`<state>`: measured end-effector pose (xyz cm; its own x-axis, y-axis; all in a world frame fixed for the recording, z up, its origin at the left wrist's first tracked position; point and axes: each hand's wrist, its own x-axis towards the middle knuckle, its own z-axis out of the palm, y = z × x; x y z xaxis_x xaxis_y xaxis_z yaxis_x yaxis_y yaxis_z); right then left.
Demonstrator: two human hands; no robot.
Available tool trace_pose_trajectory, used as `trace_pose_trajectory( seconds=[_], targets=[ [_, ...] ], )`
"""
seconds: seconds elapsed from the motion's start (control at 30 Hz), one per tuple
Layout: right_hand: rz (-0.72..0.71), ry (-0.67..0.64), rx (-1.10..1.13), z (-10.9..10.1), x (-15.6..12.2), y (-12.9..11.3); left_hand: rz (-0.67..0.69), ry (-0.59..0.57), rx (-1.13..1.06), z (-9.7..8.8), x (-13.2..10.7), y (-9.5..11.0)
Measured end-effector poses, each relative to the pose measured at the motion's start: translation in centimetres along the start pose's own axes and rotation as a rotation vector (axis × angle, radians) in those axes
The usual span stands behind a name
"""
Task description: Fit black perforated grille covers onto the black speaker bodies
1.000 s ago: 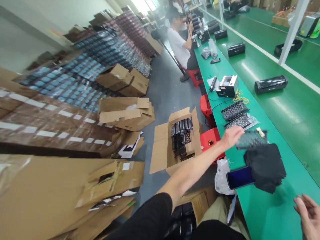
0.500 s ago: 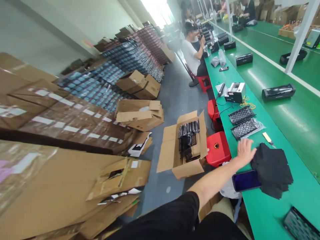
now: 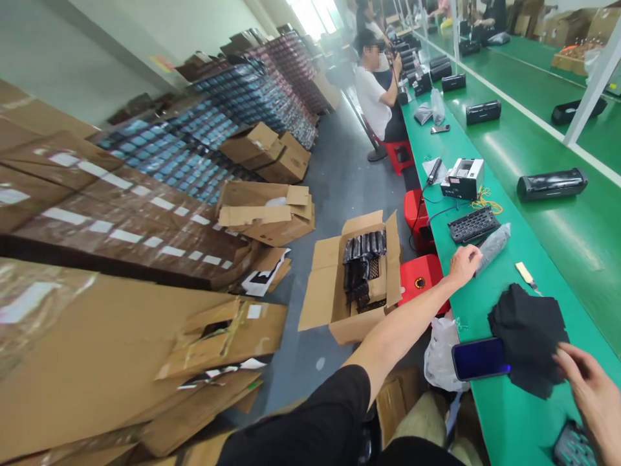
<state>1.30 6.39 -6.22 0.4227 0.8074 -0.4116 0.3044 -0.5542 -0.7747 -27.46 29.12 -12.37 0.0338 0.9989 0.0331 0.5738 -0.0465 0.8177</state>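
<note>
My left hand (image 3: 464, 266) is closed on the near end of a black perforated grille in a clear plastic bag (image 3: 492, 249), which is tilted up from the green bench. Another black perforated grille (image 3: 474, 224) lies flat just beyond it. At the right, my right hand (image 3: 589, 391) has its thumb and fingers pinched at the edge of a stack of thin black sheets (image 3: 524, 330). A phone (image 3: 480, 358) lies against the left side of the stack. Near the bottom edge, part of one more perforated grille (image 3: 575, 445) shows below my right hand.
A cream-handled tool (image 3: 525, 274) lies beyond the sheets. Farther up the bench (image 3: 538, 252) are a white-and-black device (image 3: 463, 179) and a black cylindrical speaker (image 3: 552, 184). An open carton (image 3: 315, 278) and red stools (image 3: 423, 275) stand to the left. A seated co-worker (image 3: 376, 97) is farther along.
My left hand has moved forward and taken hold of the bagged grille, which has turned and tilted up. My right hand has come into view at the black sheets.
</note>
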Motion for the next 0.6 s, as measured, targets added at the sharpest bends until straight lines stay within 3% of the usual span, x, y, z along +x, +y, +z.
trace_pose_trajectory(
  seconds=[0.13,0.33,0.47,0.6],
  targets=[
    [-0.108,-0.196,0.150,6.8,7.5,-7.2,-0.055,-0.006,-0.262,-0.7,1.6,0.0],
    [-0.098,-0.271,0.135,12.5,19.1,-13.4,-0.248,-0.011,-0.630,-1.5,1.1,-1.3],
    [-0.086,-0.399,0.057,14.8,21.8,-15.2,-0.375,0.009,-0.815,-2.1,-0.2,-2.2],
    [-0.151,-0.426,-0.090,14.6,22.3,-16.7,-0.496,0.126,-0.938,-1.7,-1.3,-2.6]
  ],
)
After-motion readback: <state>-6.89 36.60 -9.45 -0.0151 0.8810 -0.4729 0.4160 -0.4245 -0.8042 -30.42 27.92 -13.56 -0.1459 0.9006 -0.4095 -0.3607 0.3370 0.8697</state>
